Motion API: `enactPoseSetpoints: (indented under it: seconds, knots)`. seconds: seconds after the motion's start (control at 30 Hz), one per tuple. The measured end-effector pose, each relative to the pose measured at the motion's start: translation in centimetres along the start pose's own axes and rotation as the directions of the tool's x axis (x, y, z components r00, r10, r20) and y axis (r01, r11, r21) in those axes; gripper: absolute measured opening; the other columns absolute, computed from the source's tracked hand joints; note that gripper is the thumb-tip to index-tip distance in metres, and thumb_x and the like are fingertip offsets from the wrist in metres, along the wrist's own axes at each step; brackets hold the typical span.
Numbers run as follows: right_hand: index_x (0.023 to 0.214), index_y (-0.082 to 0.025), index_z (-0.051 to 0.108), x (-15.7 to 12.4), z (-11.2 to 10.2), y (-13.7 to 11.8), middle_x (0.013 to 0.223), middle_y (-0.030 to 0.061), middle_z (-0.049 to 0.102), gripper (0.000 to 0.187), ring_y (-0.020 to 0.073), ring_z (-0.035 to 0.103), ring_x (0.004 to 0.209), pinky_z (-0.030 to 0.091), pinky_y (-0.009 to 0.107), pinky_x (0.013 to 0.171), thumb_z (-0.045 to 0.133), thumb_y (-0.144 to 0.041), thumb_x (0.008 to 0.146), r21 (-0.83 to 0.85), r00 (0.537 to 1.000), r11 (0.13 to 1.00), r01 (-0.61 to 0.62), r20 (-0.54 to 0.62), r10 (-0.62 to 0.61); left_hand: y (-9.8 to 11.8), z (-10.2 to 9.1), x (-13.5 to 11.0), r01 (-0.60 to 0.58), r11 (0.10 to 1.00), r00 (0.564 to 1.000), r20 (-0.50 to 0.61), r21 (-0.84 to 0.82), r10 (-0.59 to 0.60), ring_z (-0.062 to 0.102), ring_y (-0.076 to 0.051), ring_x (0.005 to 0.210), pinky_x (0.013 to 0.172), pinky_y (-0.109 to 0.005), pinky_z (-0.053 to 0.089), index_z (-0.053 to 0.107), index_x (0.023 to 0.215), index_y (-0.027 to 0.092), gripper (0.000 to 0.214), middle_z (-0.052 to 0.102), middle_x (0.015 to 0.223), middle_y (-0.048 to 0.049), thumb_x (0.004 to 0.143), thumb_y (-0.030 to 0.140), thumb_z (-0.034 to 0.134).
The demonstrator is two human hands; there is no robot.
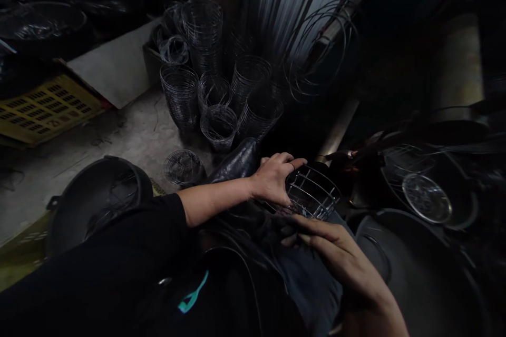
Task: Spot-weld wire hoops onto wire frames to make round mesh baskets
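Observation:
A round metal wire basket [316, 185] sits low in front of me, its ring and crossing bars tilted toward me. My left hand [274, 176] grips its left side, with the index finger stretched along the top rim and the thumb lower down. My right hand [328, 239] is at the near side of the basket, fingers pressed together and pointing left. Its fingertips lie in shadow, and what they hold is hidden. Dark cloth [304, 284] covers my lap below both hands.
Several stacks of wire rings [217, 126] stand on the floor ahead. A black tub [98, 200] is at left, near a yellow crate [51, 108]. At right are a large dark basin [419, 268] and a container with a shiny round wire piece [427, 197]. Wire coils [324, 47] hang ahead.

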State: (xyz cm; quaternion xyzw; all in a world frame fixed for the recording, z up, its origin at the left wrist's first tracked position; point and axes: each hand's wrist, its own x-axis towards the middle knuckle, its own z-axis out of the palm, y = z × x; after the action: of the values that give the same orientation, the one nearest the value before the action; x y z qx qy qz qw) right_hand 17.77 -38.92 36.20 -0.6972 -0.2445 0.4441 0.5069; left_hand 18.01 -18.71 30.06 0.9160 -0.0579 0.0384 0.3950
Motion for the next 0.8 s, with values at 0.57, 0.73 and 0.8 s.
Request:
enactPoseSetpoints:
  seconds: [0.57,0.73,0.8]
  knots:
    - [0.101,-0.023,0.076,0.5,-0.2,0.7,0.088,0.0053,0.074,0.028,0.022,0.069,0.082,0.056,0.03,0.073,0.061,-0.04,0.085,-0.325,0.986,0.944,0.047,-0.137,-0.096,0.4,0.2,-0.9,-0.028,0.998,0.999,0.019,0.063,0.027,0.049,-0.032,0.117,0.097,-0.052,0.041,0.044,0.14,0.02,0.101,0.049,0.13,-0.0146,0.05,0.05,0.078]
    - [0.094,-0.022,0.078,-0.2,-1.0,0.4,0.086,0.0057,0.074,0.027,0.0227,0.069,0.08,0.055,0.031,0.072,0.06,-0.042,0.086,-0.384,0.984,0.922,0.049,-0.138,-0.11,0.9,0.3,-1.0,-0.039,0.995,0.999,0.031,0.094,0.036,0.049,-0.032,0.117,0.098,-0.052,0.04,0.043,0.14,0.022,0.095,0.049,0.13,-0.0146,0.056,0.052,0.075]
    - [0.093,-0.025,0.078,-1.2,-0.5,-0.2,0.088,0.0057,0.074,0.023,0.0218,0.069,0.082,0.055,0.029,0.071,0.063,-0.04,0.085,-0.404,0.993,0.909,0.104,-0.012,-0.119,1.0,0.3,-0.7,0.007,0.995,0.999,0.034,0.103,-0.011,0.049,-0.033,0.117,0.096,-0.052,0.041,0.042,0.14,0.022,0.1,0.049,0.13,-0.0142,0.052,0.051,0.077]
